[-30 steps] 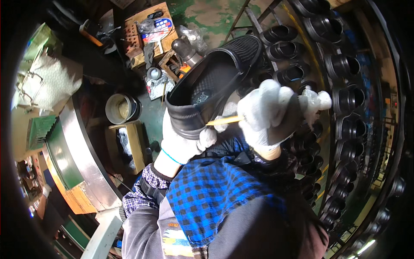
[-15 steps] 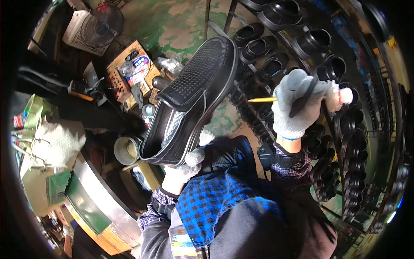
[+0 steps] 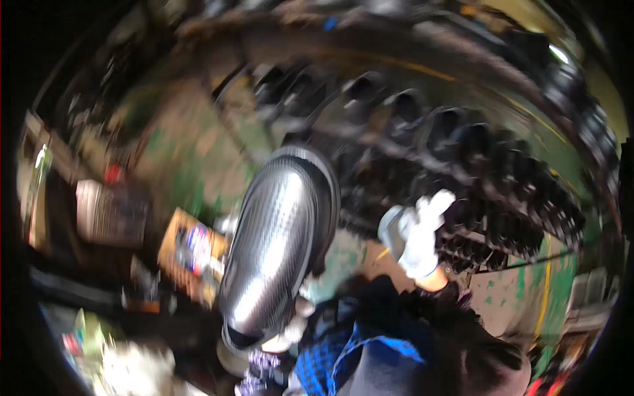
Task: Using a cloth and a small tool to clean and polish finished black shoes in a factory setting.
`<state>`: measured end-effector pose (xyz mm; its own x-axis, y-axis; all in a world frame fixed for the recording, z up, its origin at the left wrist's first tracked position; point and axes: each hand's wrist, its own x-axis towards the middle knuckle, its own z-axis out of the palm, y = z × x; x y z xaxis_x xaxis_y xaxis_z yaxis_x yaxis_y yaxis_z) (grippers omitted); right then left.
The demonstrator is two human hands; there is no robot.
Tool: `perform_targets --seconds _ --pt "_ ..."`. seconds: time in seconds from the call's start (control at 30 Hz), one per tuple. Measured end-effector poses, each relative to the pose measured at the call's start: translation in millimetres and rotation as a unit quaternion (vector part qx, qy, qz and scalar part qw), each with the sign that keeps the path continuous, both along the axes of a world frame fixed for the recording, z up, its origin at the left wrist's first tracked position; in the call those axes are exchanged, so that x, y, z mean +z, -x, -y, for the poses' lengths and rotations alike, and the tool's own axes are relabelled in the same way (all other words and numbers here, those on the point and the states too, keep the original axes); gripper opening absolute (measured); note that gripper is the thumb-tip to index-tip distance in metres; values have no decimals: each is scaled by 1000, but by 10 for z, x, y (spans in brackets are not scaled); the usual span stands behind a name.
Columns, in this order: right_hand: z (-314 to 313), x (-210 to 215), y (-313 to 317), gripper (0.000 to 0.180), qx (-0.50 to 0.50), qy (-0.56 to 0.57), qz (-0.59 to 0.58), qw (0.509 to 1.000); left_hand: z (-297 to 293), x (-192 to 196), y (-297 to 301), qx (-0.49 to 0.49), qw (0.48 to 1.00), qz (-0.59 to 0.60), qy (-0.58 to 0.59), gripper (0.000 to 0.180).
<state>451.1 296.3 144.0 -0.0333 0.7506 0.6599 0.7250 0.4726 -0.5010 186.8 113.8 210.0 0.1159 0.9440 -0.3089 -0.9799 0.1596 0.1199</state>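
Note:
A black slip-on shoe (image 3: pixel 274 231) with a dotted, shiny upper stands tilted in front of me, its toe pointing up and away. My left hand (image 3: pixel 290 330), in a pale glove, is closed around the shoe's lower right side near the heel; most of its fingers are hidden behind the shoe. To the right, my right hand (image 3: pixel 416 241), in a grey-white glove and blurred by motion, is raised apart from the shoe. A slim yellow pencil-like stick (image 3: pixel 382 254) pokes out from its left side, and the fingers look closed on it.
Racks with rows of black shoes (image 3: pixel 446 129) stretch across the far side and right. At left are a wooden board (image 3: pixel 175 241) with small items and a pale crate (image 3: pixel 111 212). White cloth (image 3: pixel 135 369) lies at lower left; a blue checked cloth (image 3: pixel 317 360) covers my lap.
My view has swung toward the shoe racks and is blurred. The shoe has rolled, so its upper faces me and its opening shows less. My right hand sits lower and nearer the shoe in view.

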Motion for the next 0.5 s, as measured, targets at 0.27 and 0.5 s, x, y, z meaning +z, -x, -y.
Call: perform_targets --seconds 0.27,0.5 --pt "568 779 -213 66 16 110 -239 965 -1661 2108 -848 -268 898 -8 -350 75" --pt "533 1112 -781 40 -131 15 -1 991 -3326 2814 -1693 -274 895 53 -348 81"
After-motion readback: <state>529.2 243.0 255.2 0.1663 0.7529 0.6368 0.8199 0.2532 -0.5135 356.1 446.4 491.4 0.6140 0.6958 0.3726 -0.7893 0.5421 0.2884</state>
